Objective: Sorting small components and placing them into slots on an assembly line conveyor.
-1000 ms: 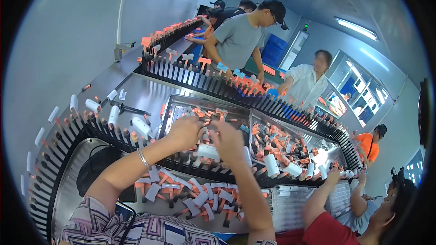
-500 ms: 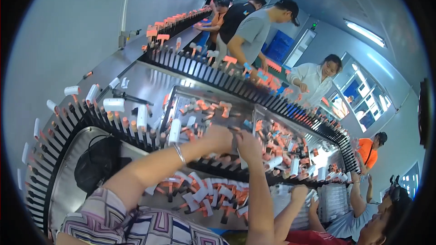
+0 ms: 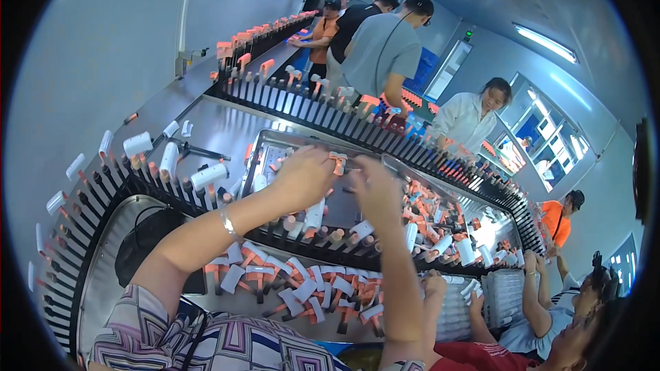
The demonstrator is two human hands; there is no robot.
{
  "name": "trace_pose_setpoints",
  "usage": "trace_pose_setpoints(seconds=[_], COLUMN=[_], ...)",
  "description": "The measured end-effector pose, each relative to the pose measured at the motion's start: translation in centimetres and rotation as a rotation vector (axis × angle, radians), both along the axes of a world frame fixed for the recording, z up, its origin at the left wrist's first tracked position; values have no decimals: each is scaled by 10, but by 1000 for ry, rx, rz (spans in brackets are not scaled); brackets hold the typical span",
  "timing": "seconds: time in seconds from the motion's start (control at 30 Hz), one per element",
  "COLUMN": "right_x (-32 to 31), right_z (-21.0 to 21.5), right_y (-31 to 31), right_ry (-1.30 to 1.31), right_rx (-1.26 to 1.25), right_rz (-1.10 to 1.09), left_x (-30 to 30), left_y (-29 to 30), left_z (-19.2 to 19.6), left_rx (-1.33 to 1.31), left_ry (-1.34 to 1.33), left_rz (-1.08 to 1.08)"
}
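My left hand [image 3: 307,173], a silver bangle at its wrist, is closed with its fingertips on a small orange T-shaped piece [image 3: 337,163]. Just to the right, my right hand [image 3: 379,191] is blurred by motion; its fingers are near that piece, and I cannot make out whether they hold anything. Both hands are raised over a metal tray [image 3: 265,138] of loose orange and dark pieces [image 3: 430,209]. In front of me lies a heap of T-shaped pieces with white covers, orange necks and dark ends [image 3: 302,288].
A slatted black conveyor [image 3: 275,237] loops around the tray, carrying upright pieces, some with white covers [image 3: 208,176]. A black bag [image 3: 148,244] lies inside its left bend. Clear plastic trays [image 3: 502,295] stand at right beside co-workers' hands [image 3: 474,302]. Other people stand across the line.
My hands have moved apart, the left one shifting left and up. An orange piece now shows at its fingertips. The covered pieces on the near conveyor have shifted position.
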State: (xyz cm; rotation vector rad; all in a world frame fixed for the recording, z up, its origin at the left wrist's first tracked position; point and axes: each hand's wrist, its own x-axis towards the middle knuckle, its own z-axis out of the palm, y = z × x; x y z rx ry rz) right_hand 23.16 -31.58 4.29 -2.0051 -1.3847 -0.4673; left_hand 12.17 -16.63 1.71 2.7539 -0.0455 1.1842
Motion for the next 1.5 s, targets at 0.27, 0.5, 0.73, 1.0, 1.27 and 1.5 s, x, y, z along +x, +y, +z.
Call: trace_pose_setpoints(seconds=[0.27, 0.5, 0.73, 1.0, 1.27, 1.5], right_x=[53, 36, -3, 2, 51, 10], right_z=[-16, -76, -77, 40, -64, -39], right_y=[-23, 2, 15, -22, -24, 9], right_ry=[-88, 192, 91, -126, 2, 49], right_rx=[-144, -310, -74, 165, -936, -437], right_rz=[-402, -257, -62, -89, -438, -119], left_x=[69, 44, -12, 18, 61, 26], left_y=[-47, -19, -7, -34, -54, -18], left_z=[-26, -34, -36, 33, -33, -28], left_rx=[-140, -260, -121, -25, -360, -249], left_ry=[193, 886, 396, -165, 816, 700], left_rz=[-48, 37, 130, -104, -181, 112])
